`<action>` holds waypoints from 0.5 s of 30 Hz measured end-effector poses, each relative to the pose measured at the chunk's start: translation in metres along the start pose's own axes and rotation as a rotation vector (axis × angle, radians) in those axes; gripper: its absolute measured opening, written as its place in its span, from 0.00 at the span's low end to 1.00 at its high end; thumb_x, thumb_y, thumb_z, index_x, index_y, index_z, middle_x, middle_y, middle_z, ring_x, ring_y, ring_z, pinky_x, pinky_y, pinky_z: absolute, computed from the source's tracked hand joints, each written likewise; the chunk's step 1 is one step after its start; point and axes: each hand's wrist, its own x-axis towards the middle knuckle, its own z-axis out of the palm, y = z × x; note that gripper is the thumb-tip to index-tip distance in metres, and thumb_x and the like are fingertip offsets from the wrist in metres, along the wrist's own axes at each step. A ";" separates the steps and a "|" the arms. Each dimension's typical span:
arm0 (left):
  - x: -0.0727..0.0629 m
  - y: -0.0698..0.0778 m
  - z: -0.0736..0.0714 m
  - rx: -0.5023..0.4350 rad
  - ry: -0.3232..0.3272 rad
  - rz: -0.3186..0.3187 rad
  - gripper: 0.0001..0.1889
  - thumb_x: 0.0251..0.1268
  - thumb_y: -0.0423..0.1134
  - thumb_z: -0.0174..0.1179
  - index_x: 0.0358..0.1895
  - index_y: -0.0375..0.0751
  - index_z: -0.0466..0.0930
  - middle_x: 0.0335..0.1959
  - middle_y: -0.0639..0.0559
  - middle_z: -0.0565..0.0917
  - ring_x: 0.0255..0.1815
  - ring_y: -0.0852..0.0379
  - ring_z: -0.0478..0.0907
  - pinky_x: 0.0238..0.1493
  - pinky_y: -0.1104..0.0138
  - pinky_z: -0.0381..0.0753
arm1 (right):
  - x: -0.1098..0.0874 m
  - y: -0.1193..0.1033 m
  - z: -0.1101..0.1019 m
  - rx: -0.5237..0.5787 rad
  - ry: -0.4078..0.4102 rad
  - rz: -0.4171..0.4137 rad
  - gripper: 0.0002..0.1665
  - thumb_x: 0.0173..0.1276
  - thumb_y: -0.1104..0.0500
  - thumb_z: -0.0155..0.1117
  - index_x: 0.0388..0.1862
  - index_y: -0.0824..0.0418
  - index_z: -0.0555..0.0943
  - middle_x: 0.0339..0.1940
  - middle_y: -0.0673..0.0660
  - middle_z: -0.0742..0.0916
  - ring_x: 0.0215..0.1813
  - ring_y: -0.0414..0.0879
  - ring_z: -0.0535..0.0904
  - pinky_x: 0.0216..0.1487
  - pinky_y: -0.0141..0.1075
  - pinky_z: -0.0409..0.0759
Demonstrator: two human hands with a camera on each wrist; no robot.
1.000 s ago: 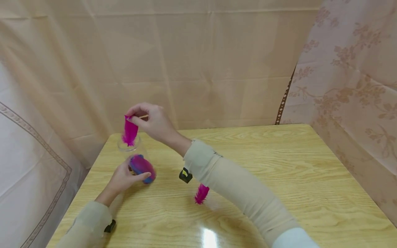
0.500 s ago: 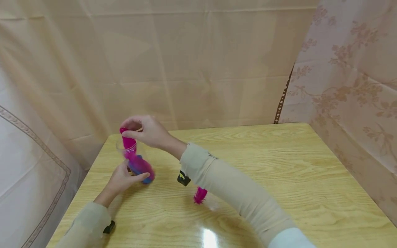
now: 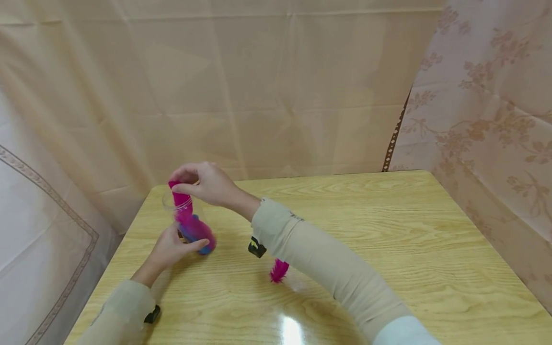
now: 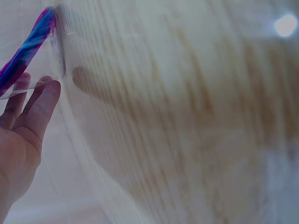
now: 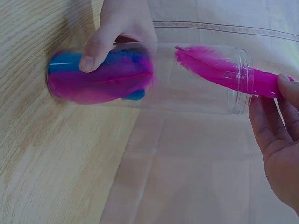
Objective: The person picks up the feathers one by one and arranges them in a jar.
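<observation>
A tall clear jar (image 5: pixel 191 100) stands at the left of the table, with blue and magenta feathers (image 5: pixel 100 86) packed at its bottom. My left hand (image 3: pixel 168 247) grips the jar low on its side, thumb across the front. In the left wrist view, blue and magenta show through the wall above the fingers (image 4: pixel 44 105). Over the jar's mouth, my right hand (image 3: pixel 211 186) pinches a magenta feather (image 5: pixel 205 70) by its upper end. The feather's fluffy end is inside the jar, while the pinched end sticks out past the rim.
Another magenta feather (image 3: pixel 279 271) lies on the wooden table (image 3: pixel 388 249), partly covered by the right sleeve (image 3: pixel 327 263) in the head view. A beige cloth (image 3: pixel 276 86) hangs behind the table, with patterned cloths at both sides.
My right hand has come down to the jar's mouth, and the feather it pinches has passed from above the rim to partly inside. The left hand keeps its grip on the jar.
</observation>
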 end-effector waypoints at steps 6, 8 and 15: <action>0.000 0.001 0.000 -0.021 -0.001 -0.005 0.37 0.59 0.51 0.75 0.66 0.38 0.68 0.57 0.42 0.83 0.57 0.44 0.80 0.59 0.50 0.78 | 0.000 0.002 0.000 -0.024 -0.007 -0.001 0.09 0.70 0.59 0.70 0.47 0.60 0.87 0.39 0.46 0.90 0.38 0.28 0.82 0.43 0.22 0.79; 0.000 0.001 0.000 -0.027 -0.002 -0.009 0.38 0.59 0.51 0.75 0.66 0.37 0.67 0.58 0.41 0.82 0.58 0.43 0.79 0.60 0.46 0.77 | -0.001 0.002 0.000 -0.026 -0.009 0.001 0.09 0.71 0.59 0.70 0.47 0.60 0.87 0.38 0.45 0.90 0.38 0.28 0.82 0.43 0.22 0.79; 0.000 0.001 -0.001 -0.029 -0.008 -0.020 0.41 0.59 0.53 0.74 0.68 0.37 0.64 0.61 0.39 0.80 0.60 0.40 0.78 0.61 0.44 0.75 | -0.002 0.004 0.001 -0.035 -0.017 -0.004 0.08 0.71 0.59 0.69 0.46 0.60 0.87 0.38 0.46 0.90 0.37 0.28 0.82 0.43 0.21 0.79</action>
